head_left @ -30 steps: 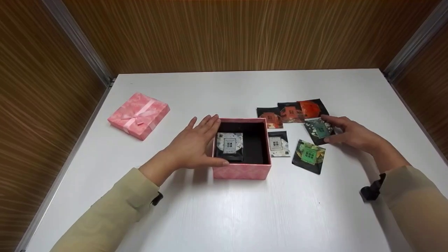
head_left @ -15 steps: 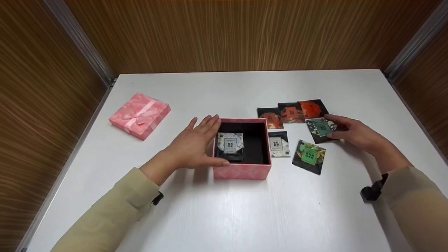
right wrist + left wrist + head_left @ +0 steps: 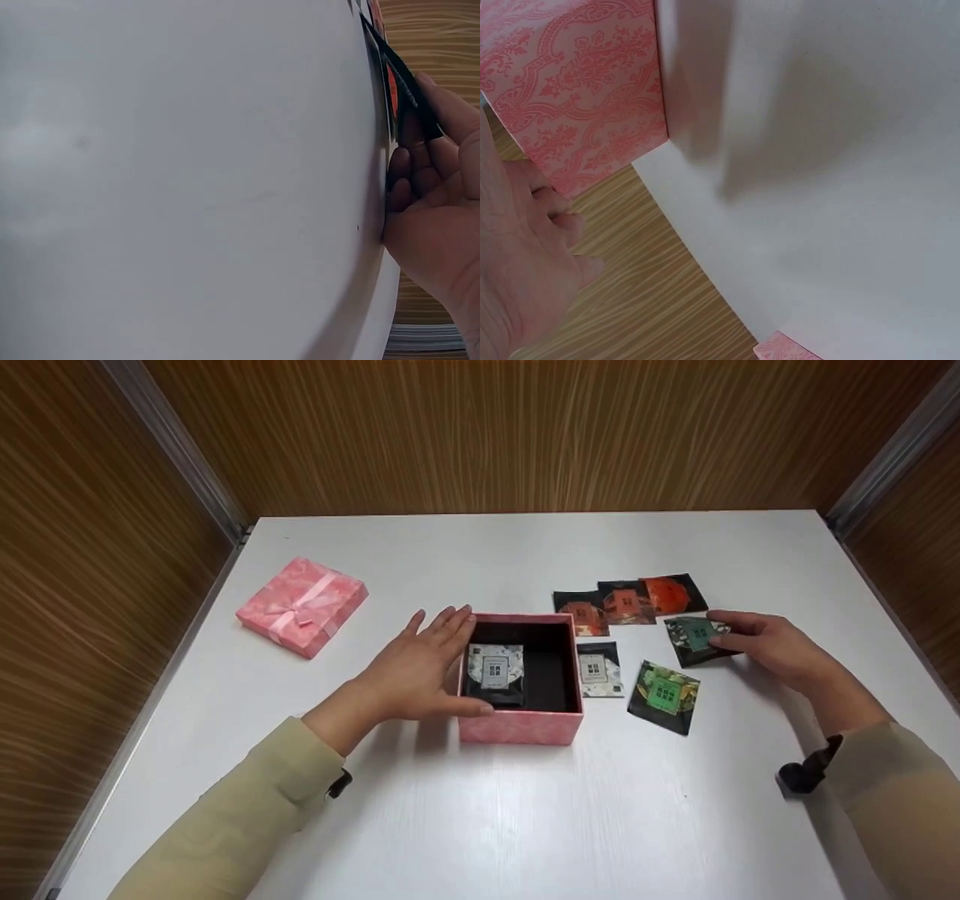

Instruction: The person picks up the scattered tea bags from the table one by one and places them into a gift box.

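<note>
My left hand point(image 3: 412, 675) rests against the left side of an open pink box point(image 3: 517, 729), its fingers straight along the wall and the thumb over the front corner. Inside the box lies a black sachet with a white floral print point(image 3: 496, 671), on the left half. My right hand point(image 3: 784, 649) pinches the right edge of a dark green floral sachet point(image 3: 691, 637) between thumb and fingers. In the right wrist view that sachet point(image 3: 409, 86) appears edge-on and tilted up from the table. The left wrist view shows the patterned box wall point(image 3: 592, 90) beside my fingers.
A pink lid with a ribbon bow point(image 3: 302, 606) lies at the far left. Right of the box are a white floral sachet point(image 3: 598, 669), a bright green one point(image 3: 664, 697), and orange-red sachets point(image 3: 628, 601) in an overlapping row. Wooden panels point(image 3: 480, 435) border the white table point(image 3: 480, 817).
My right hand has shifted slightly right with the dark green sachet, whose held edge now tilts up. The left hand stays at the box.
</note>
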